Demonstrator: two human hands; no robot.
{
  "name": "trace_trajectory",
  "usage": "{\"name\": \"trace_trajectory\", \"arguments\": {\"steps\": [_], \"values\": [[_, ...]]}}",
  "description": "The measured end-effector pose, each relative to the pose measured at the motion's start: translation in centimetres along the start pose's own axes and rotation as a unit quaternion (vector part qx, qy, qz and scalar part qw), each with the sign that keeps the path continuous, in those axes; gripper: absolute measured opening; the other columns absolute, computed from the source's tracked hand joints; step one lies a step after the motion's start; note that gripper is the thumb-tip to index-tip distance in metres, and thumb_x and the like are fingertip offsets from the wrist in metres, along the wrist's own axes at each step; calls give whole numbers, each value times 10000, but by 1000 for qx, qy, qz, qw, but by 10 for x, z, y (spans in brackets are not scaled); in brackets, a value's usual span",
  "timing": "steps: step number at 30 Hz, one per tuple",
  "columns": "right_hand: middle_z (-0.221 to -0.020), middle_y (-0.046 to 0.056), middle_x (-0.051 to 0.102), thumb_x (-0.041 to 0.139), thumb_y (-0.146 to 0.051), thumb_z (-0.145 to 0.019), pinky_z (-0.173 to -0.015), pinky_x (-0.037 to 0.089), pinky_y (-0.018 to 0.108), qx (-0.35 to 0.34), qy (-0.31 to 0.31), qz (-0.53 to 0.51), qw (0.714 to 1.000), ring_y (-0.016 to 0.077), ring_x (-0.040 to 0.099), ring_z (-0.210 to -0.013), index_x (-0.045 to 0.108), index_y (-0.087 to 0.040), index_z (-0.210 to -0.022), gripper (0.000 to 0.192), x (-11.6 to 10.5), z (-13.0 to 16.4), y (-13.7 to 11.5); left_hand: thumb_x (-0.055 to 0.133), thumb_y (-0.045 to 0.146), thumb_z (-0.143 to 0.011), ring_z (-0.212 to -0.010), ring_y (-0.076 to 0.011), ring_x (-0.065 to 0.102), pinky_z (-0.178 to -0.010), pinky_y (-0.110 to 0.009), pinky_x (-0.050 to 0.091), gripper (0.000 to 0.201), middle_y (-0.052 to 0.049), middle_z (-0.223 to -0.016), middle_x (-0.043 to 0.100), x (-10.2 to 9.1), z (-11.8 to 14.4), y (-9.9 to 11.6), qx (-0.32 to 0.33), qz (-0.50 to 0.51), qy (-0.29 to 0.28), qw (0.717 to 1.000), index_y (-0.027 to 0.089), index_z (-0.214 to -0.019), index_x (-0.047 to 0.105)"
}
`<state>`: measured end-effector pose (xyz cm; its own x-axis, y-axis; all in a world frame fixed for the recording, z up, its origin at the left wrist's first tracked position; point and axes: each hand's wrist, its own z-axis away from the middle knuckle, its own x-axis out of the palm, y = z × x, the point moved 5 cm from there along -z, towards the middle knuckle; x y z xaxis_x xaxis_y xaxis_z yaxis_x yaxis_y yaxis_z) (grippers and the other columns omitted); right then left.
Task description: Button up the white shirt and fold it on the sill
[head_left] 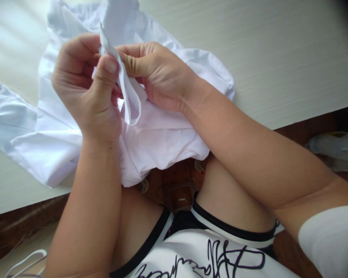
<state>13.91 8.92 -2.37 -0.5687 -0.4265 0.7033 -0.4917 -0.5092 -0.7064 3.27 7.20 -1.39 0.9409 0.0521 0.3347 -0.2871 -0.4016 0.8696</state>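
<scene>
While both hands worked close together above the table edge, the left hand (pixel 87 88) pinched a narrow strip of the white garment (pixel 150 131) between thumb and curled fingers, the thumb pressed flat on the fabric. The right hand (pixel 156 75) was closed on the same strip from the other side, its fingers folded round the cloth so that the piece stood up between the two hands and drooped into a small loop below them.

Outward from that grip, the rest of the garment lay rumpled on the pale table (pixel 278 58), one sleeve-like part trailing off to the left and a fold hanging over the near edge toward the person's lap. By the look of it the work was at an early stage: only this one small part was in hand, and the bulk of the cloth remained crumpled and unsorted.

A white wire hanger (pixel 26 262) showed at the lower left on the floor, and some crumpled plastic (pixel 333 148) lay at the right.
</scene>
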Motion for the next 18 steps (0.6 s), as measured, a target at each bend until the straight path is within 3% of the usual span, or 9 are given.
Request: {"name": "trace_trajectory", "arguments": {"steps": [3, 9, 12, 14, 18], "values": [[-659, -24, 643, 647, -171, -997, -650, 515, 221, 8, 16, -10, 1000, 109, 607, -628, 617, -78, -941, 113, 0, 0, 0, 839, 281, -759, -745, -43, 696, -505, -61, 445, 185, 41, -739, 622, 1, 0, 0, 4, 8, 0, 1000, 138, -861, 782], [-686, -10, 675, 537, -136, -1047, -662, 518, 229, -11, -8, -9, 1000, 110, 623, -647, 593, -65, -968, 121, 0, -2, 0, 628, 141, -893, -780, -37, 735, -690, -99, 566, 155, 34, -904, 658, -6, 2, -2, -31, -32, 47, 998, 78, -967, 748], [-689, -13, 666, 500, -144, -1066, -665, 521, 239, -16, -16, 7, 1000, 108, 624, -649, 548, -83, -929, 157, 0, -3, -1, 598, 115, -915, -921, -103, 770, -826, -171, 624, 154, 25, -926, 687, -10, 0, -3, -11, -26, 13, 1000, 57, -982, 724], [-680, -17, 660, 482, -140, -1072, -657, 523, 242, -11, -16, 19, 1000, 107, 624, -642, 535, -81, -948, 147, 1, -3, -1, 556, 24, -939, -1117, -176, 750, -998, -237, 615, 171, 14, -963, 711, -15, -3, -8, -17, -37, 5, 999, 35, -1035, 698], [-658, -43, 637, 410, -116, -1092, -630, 519, 200, 1, -2, 58, 998, 78, 618, -613, 551, -28, -1097, 167, 5, -3, -3, 305, -10, -1038, -1458, -352, 448, -1204, -514, 496, 295, -56, -1206, 661, -28, -8, -20, -47, -19, 88, 995, -34, -1236, 522]]}}
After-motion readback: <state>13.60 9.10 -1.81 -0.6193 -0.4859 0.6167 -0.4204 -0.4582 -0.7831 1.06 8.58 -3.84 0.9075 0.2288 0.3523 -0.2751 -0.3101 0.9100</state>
